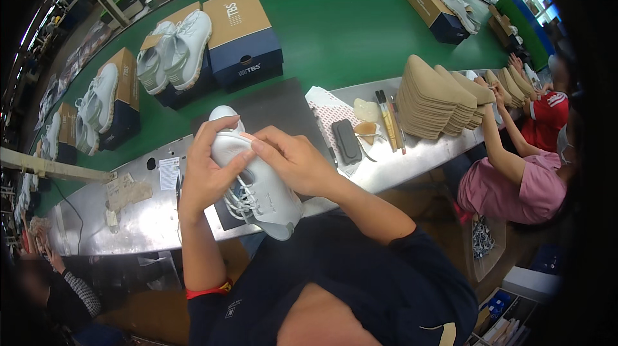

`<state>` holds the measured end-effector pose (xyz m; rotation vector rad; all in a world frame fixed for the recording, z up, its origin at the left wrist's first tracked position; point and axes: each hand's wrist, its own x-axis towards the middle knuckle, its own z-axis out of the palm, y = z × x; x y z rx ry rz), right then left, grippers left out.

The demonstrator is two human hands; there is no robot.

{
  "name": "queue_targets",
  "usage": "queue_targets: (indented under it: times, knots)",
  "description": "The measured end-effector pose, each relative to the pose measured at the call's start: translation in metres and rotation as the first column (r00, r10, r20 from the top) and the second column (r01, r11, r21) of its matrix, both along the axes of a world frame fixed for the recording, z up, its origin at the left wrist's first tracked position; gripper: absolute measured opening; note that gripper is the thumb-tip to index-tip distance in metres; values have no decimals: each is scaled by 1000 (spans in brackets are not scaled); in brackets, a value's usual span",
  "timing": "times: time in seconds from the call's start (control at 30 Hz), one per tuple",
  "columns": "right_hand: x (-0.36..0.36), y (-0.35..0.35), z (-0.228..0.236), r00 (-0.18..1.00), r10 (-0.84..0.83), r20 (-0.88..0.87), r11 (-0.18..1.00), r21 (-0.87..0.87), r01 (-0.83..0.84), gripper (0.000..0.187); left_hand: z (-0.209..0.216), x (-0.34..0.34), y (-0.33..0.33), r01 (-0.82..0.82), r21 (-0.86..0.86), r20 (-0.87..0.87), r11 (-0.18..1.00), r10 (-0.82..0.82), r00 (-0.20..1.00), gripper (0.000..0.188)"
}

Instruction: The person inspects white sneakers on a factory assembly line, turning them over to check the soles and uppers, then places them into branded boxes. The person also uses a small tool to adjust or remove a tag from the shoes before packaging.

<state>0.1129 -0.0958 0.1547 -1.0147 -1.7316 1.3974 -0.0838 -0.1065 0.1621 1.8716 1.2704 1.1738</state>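
A white lace-up sneaker (270, 185) is held above the metal ledge, its toe toward me and its heel end up between my hands. My left hand (211, 159) wraps the left side of the heel opening, thumb pressed on the collar. My right hand (291, 158) grips the collar from the right, its thumb and fingers close to my left thumb. Just beyond my fingers, a rounded white piece (223, 113) shows; whether it belongs to a second shoe I cannot tell. Under the sneaker lies a dark mat (290, 104).
Shoe boxes (246, 63) with white sneakers (188, 50) line the green conveyor (335, 18). To my right are a dark brush-like block (347, 142), brushes (387, 121) and stacked tan inserts (428, 98). A co-worker in pink (521, 185) reaches over the ledge there.
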Motion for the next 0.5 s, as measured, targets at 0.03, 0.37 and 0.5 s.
queue_targets:
  times: [0.03,0.37,0.5]
  knots:
    - [5,0,0,999,5,44,1000,31,-6,39,-3,5,-2,-34,-37,46,999,36,998,49]
    - [92,90,-74,597,-565,569,811,514,279,30,11,24,-11,-174,-118,125,978,188,974,43]
    - [117,123,-116,583,-498,642,844,512,158,32,24,22,-6,-153,81,34,985,151,988,44]
